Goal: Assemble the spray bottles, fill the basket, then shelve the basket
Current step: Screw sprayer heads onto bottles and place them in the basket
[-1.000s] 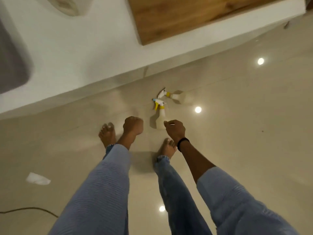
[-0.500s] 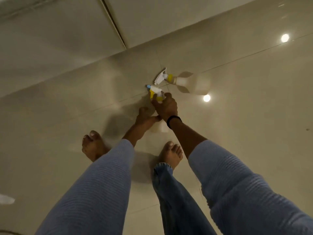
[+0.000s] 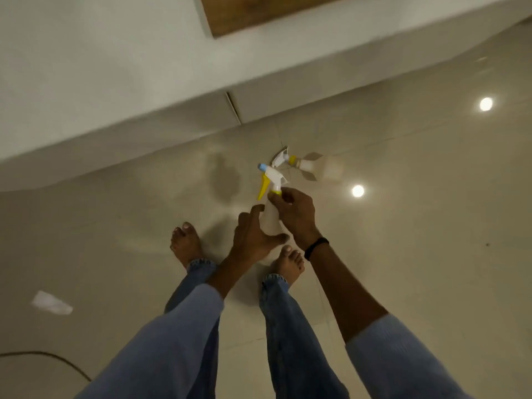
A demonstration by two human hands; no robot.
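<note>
My right hand (image 3: 293, 210) grips the neck of a translucent spray bottle (image 3: 270, 221), just under its white trigger head with yellow lever and blue nozzle (image 3: 269, 178). The bottle is held upright above the floor. My left hand (image 3: 253, 236) is spread around the bottle's lower body, with the thumb under its base and the fingers beside it. A second assembled spray bottle (image 3: 315, 168) lies on its side on the tiled floor just beyond, its head pointing left. No basket is in view.
My bare feet (image 3: 185, 243) stand on glossy beige tiles below the hands. A white wall base (image 3: 172, 122) runs across the back, with a wooden panel (image 3: 259, 10) above it. A white scrap (image 3: 51, 303) and a dark cable (image 3: 43, 357) lie at the left.
The near bottle has come up off the floor in my right hand. My left hand has opened and moved in around its body. The view has tilted back up toward the wall.
</note>
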